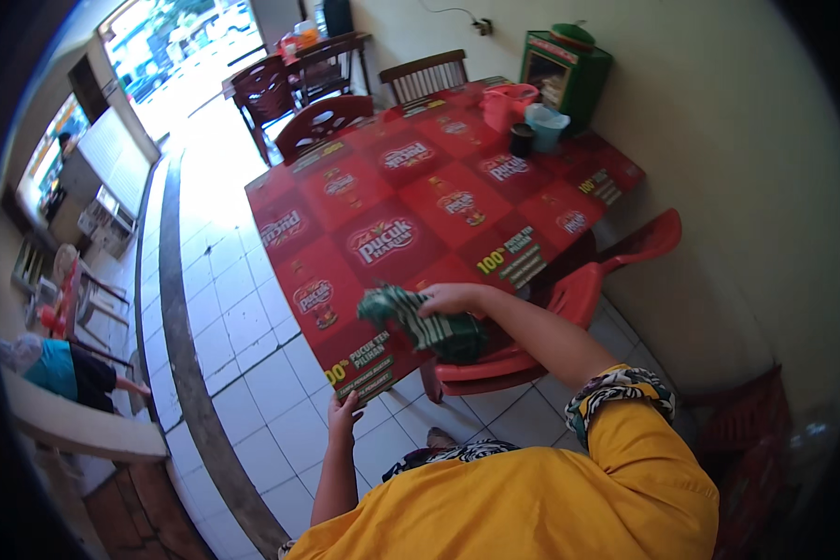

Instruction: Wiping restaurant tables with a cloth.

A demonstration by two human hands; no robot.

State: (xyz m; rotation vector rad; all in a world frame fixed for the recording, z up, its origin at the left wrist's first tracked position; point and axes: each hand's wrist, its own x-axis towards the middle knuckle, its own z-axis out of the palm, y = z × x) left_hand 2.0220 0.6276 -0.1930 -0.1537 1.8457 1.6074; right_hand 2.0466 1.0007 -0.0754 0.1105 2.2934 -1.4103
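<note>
My right hand point(449, 299) grips a green-and-white striped cloth point(430, 329), which is bunched over the near edge of the table, part of it hanging past the edge. The dining table point(413, 196) has a red checked cover printed with tea bottles and brand logos. At the table's near left corner, my left hand point(345, 414) touches the edge with its fingers; whether it grips the corner is not plain. A red plastic chair point(490, 374) stands close under the cloth.
At the table's far right stand a pink pitcher point(507, 105), a light blue container point(546, 126), a black cup point(522, 140) and a green display case point(567, 77) by the wall. Chairs point(325, 122) line the far side. A person point(63, 371) is at the far left.
</note>
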